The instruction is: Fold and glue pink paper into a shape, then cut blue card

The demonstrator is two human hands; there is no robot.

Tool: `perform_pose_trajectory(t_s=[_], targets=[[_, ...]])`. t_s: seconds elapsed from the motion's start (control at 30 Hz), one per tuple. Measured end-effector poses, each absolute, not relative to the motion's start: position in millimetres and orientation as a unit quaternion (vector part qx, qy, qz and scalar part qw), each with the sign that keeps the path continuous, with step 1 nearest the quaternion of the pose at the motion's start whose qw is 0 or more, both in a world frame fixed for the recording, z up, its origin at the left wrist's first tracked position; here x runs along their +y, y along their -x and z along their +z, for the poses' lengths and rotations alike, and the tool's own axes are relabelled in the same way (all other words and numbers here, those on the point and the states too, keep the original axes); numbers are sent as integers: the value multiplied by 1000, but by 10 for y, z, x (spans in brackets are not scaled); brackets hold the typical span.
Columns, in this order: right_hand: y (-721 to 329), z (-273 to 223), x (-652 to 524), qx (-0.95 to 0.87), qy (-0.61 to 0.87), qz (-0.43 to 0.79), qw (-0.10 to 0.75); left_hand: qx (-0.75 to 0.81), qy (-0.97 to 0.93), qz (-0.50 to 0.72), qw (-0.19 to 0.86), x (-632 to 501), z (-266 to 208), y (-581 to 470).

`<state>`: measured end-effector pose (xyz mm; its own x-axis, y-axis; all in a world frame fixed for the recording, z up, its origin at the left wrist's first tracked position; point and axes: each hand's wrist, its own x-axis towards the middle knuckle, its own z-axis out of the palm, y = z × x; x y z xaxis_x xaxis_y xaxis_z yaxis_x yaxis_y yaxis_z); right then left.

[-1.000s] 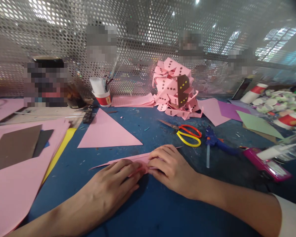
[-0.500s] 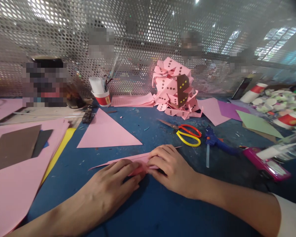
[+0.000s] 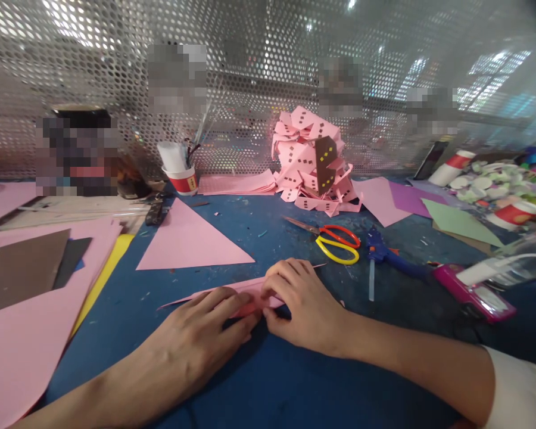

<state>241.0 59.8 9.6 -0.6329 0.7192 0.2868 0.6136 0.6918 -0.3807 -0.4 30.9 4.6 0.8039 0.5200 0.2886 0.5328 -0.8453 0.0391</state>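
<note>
A folded piece of pink paper (image 3: 249,307) lies low over the blue table in front of me, its thin pointed ends sticking out at left and right. My left hand (image 3: 201,330) grips its near edge, fingers on top and thumb below. My right hand (image 3: 301,307) is curled around the paper's middle right, with thumb and fingertips pinching it close to the left fingertips. Both hands cover much of the fold. Just beyond them lies a flat pink paper triangle (image 3: 192,238).
Scissors (image 3: 335,238) and a blue glue gun (image 3: 379,247) lie to the right, near a magenta device (image 3: 473,292). A folded-paper model (image 3: 301,155) stands at the back beside a cup (image 3: 181,180). Pink sheets (image 3: 22,351) are stacked at left; a perforated metal panel (image 3: 245,71) rises behind.
The view has shifted slightly, so the background sits a little further left. Both hands stay on the folded paper; the right thumb and fingers have moved slightly along it.
</note>
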Motion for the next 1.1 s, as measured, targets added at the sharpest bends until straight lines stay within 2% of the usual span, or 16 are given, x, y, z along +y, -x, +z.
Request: perform_pose_trajectory(t_s=[0.67, 1.1], targets=[[-2448, 142, 617, -894, 370, 161, 195, -286, 947, -144, 24, 294, 73, 1], [-2500, 98, 651, -889, 346, 196, 227, -301, 946, -118, -2, 296, 53, -6]])
